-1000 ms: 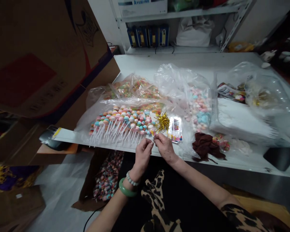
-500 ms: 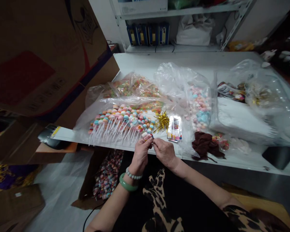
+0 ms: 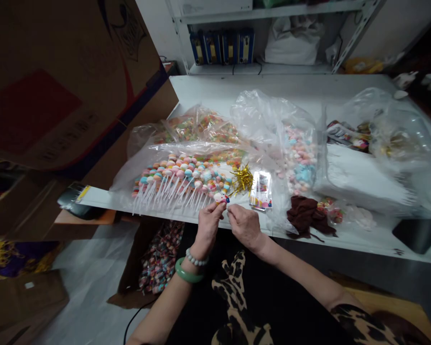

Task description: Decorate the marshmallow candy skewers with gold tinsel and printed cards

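Observation:
My left hand [image 3: 209, 221] is closed in a pinch on a small printed candy packet [image 3: 221, 197], white with red and blue print. The packet stands up above the thumb and fingertips. Right beside it, my right hand [image 3: 247, 229] has its fingers curled tightly together; whatever is between them is too small to make out. Just beyond my hands lie rows of pastel candy skewers [image 3: 181, 173] with white sticks pointing toward me. A bunch of gold twist ties [image 3: 243, 179] sits to their right, beside a stack of flat printed bags [image 3: 261, 189].
Clear plastic bags hold gummy candies [image 3: 208, 125] and pastel marshmallows [image 3: 299, 151]. A brown cloth [image 3: 305, 215] lies on the right near the table edge. A large carton [image 3: 75, 91] looms at left; below it, an open box holds many wrapped candies [image 3: 161, 258].
The candy packet now shows more fully above my left fingertips, tilted up. My right hand has drawn slightly away from my left. The view has shifted a little.

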